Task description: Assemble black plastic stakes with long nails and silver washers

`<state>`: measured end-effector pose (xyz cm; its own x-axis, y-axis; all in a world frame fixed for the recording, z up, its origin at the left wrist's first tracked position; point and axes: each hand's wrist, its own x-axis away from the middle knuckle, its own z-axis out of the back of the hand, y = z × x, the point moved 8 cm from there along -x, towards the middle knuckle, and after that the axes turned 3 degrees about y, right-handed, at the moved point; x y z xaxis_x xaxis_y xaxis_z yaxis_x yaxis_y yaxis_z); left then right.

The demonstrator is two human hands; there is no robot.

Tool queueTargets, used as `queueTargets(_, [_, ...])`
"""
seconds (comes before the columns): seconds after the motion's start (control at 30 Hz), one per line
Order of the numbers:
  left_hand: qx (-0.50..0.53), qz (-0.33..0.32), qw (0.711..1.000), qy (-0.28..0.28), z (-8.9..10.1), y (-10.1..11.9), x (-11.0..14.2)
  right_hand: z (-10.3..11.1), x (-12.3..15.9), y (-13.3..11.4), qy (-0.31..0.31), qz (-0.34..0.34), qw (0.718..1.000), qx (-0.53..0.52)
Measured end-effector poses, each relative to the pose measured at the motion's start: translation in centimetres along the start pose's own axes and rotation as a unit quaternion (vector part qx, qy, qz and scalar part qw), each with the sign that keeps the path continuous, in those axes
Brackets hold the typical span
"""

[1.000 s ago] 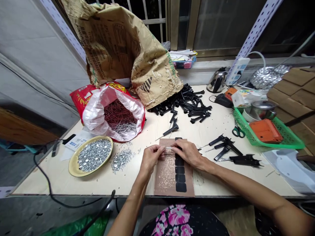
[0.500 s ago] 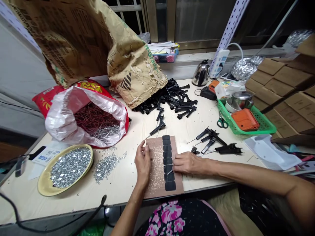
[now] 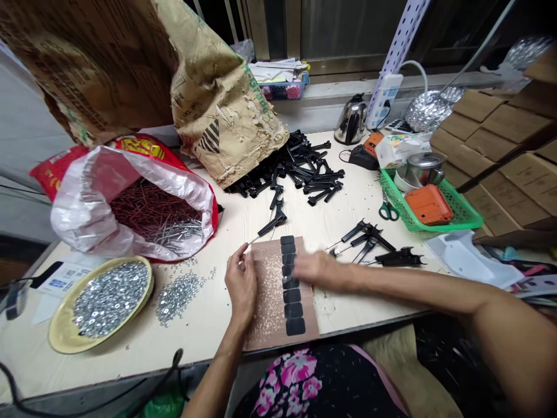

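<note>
A brown board [image 3: 270,302] with a column of black pads [image 3: 290,290] lies at the table's front edge. My left hand [image 3: 241,281] rests on the board's left edge, fingers curled and thumb raised; I cannot make out anything in it. My right hand [image 3: 315,268] is over the black pads, smeared by motion, so its fingers are unclear. A few assembled black handles with metal pins [image 3: 369,244] lie just right of the board. One more black handle with a pin [image 3: 270,223] lies behind the board.
A pile of black plastic handles [image 3: 300,168] spills from a torn brown paper sack [image 3: 209,87]. A red-and-white bag of nails [image 3: 148,209], a yellow dish of small silver parts [image 3: 100,299] and loose ones [image 3: 178,290] sit left. A green basket [image 3: 465,215], scissors [image 3: 387,210], kettle [image 3: 351,119] and cardboard boxes [image 3: 500,145] are right.
My right hand has slid left and up over the black pads and is now blurred. My left hand stays at the board's left edge. The view has shifted a little rightward.
</note>
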<state>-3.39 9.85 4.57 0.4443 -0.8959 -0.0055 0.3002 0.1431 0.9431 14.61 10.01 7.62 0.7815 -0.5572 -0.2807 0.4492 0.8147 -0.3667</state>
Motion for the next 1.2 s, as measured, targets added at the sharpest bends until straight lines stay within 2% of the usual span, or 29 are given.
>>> queueTargets(0.07, [-0.114,-0.083,0.99,0.019,-0.1,1.9,-1.0,-0.3,0.1,-0.2,-0.011,0.023,1.0,-0.005])
queueTargets(0.1, [-0.177,-0.115,0.977,0.017,-0.7,2.6,-1.6,-0.5,0.2,0.1,-0.012,0.007,1.0,0.002])
queueTargets(0.17, [-0.282,-0.139,0.949,-0.014,-2.3,3.0,-2.8,-0.9,0.5,0.4,-0.015,-0.01,1.0,0.022])
queueTargets(0.23, [-0.362,-0.151,0.918,-0.05,-4.0,2.8,-3.8,-1.3,1.0,0.0,-0.016,0.004,0.999,0.039])
queueTargets(0.33, [-0.417,-0.164,0.891,-0.08,-5.5,2.3,-4.9,-1.9,1.6,-0.7,-0.015,0.022,0.998,0.049])
queueTargets(0.43, [-0.43,-0.158,0.884,-0.087,-5.9,1.8,-5.7,-1.7,1.4,-0.3,-0.002,0.006,0.999,0.039])
queueTargets(0.57, [-0.449,-0.141,0.879,-0.083,-5.8,1.2,-6.6,-1.1,1.4,0.1,0.019,-0.049,0.997,0.051])
queueTargets(0.7, [-0.459,-0.163,0.867,-0.104,-6.1,1.6,-7.5,-1.6,3.5,-2.0,-0.033,0.03,0.998,0.042])
queueTargets(0.77, [-0.441,-0.189,0.873,-0.092,-5.7,2.6,-7.4,-0.3,4.9,-0.4,-0.027,-0.01,0.999,0.044])
queueTargets(0.83, [-0.39,-0.229,0.89,-0.063,-4.8,4.3,-6.3,2.1,5.9,2.9,0.002,-0.097,0.993,0.061])
queueTargets(0.9, [-0.306,-0.281,0.908,-0.047,-3.8,6.2,-3.9,4.9,5.9,5.8,0.044,-0.167,0.983,0.07])
queueTargets(0.97, [-0.216,-0.338,0.914,-0.057,-3.4,8.0,-0.6,6.7,4.8,7.8,0.089,-0.245,0.965,0.001])
queueTargets(1.0, [-0.185,-0.367,0.909,-0.07,-3.4,8.6,1.2,6.4,4.0,8.2,0.084,-0.281,0.952,-0.083])
queueTargets(1.03, [-0.166,-0.394,0.9,-0.081,-3.4,9.1,2.9,5.1,3.0,8.0,0.05,-0.313,0.928,-0.196])
queueTargets(1.07, [-0.155,-0.415,0.892,-0.093,-3.5,9.5,4.4,3.1,2.0,7.0,-0.007,-0.34,0.883,-0.323])
queueTargets(1.1, [-0.147,-0.426,0.888,-0.095,-3.3,9.6,5.5,0.7,1.2,5.4,-0.075,-0.361,0.815,-0.447])
queueTargets(1.13, [-0.143,-0.435,0.885,-0.089,-2.8,9.6,6.4,-1.4,0.6,3.3,-0.136,-0.376,0.733,-0.551])
queueTargets(1.17, [-0.146,-0.44,0.883,-0.074,-2.1,9.6,6.9,-3.1,0.1,1.4,-0.18,-0.386,0.65,-0.629])
queueTargets(1.2, [-0.154,-0.444,0.881,-0.057,-1.3,9.6,7.2,-4.5,-0.4,-0.2,-0.205,-0.394,0.58,-0.683])
